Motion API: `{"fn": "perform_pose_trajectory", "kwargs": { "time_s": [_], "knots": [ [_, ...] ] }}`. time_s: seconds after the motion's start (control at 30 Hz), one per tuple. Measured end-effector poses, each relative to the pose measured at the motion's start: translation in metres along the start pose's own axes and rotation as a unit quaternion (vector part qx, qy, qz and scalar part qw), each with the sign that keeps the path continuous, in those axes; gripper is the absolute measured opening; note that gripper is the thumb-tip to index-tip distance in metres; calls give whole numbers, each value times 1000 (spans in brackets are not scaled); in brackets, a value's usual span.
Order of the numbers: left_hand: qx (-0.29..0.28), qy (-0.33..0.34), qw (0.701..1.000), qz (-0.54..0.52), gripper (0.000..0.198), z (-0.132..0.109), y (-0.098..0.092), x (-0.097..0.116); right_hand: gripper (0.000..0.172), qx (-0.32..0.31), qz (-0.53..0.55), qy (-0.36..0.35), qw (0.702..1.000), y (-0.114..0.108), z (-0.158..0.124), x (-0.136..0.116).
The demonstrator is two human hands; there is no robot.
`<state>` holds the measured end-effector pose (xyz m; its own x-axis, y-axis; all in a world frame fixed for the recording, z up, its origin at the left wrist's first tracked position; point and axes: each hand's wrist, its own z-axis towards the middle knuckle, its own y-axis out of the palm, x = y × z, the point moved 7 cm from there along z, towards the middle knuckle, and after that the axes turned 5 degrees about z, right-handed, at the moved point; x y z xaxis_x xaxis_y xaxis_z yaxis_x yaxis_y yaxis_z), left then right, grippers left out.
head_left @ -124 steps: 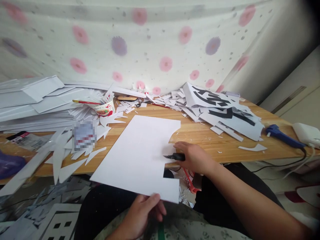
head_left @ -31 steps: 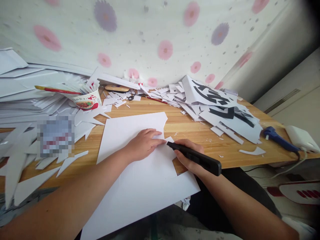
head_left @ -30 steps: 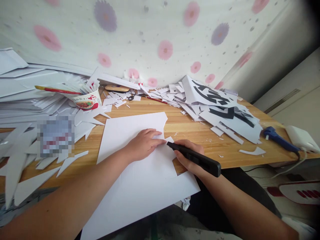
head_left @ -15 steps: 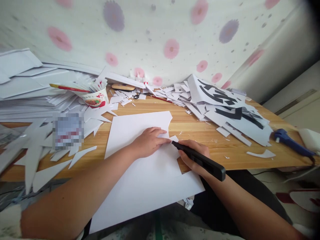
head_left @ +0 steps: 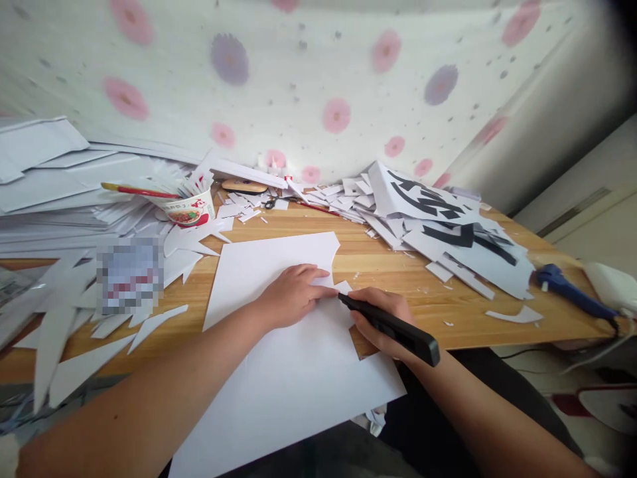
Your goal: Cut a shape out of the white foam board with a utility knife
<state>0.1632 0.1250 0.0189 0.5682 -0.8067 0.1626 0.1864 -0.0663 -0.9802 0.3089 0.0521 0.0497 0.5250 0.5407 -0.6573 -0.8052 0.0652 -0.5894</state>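
A large white board (head_left: 283, 385) lies on the wooden table, its near end reaching past the table's front edge. Its right side has cut-out notches. My left hand (head_left: 293, 295) presses flat on the board with fingers stretched toward the right edge. In my right hand (head_left: 381, 312) is a black utility knife (head_left: 398, 330), gripped near its front and slanted down to the left. The knife's tip meets the board's right edge, close to my left fingertips. The blade itself is too small to make out.
White offcuts (head_left: 64, 338) and a paper cup (head_left: 192, 211) holding strips and a brush stand at left. Scissors (head_left: 271, 202) lie at the back. A pile of cut pieces with black lettering (head_left: 423, 199) and a blue glue gun (head_left: 572, 292) are at right.
The camera view has tilted up slightly, so the scene sits lower. My hands, the knife and the board keep nearly the same places relative to each other.
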Motion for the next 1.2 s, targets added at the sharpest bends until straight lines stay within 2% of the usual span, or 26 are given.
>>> {"fn": "perform_pose_trajectory", "kwargs": {
  "time_s": [0.5,1.0,1.2],
  "knots": [
    [-3,-17,1000,-5,50,2,-4,-1,18,1,-60,-21,998,-3,-3,-10],
    [-8,-33,999,-5,48,4,-2,-2,17,-9,-33,19,999,-6,-12,-7],
    [-3,-21,1000,-7,50,5,-4,-1,16,-8,-40,0,999,-8,-14,-12]
  ]
}}
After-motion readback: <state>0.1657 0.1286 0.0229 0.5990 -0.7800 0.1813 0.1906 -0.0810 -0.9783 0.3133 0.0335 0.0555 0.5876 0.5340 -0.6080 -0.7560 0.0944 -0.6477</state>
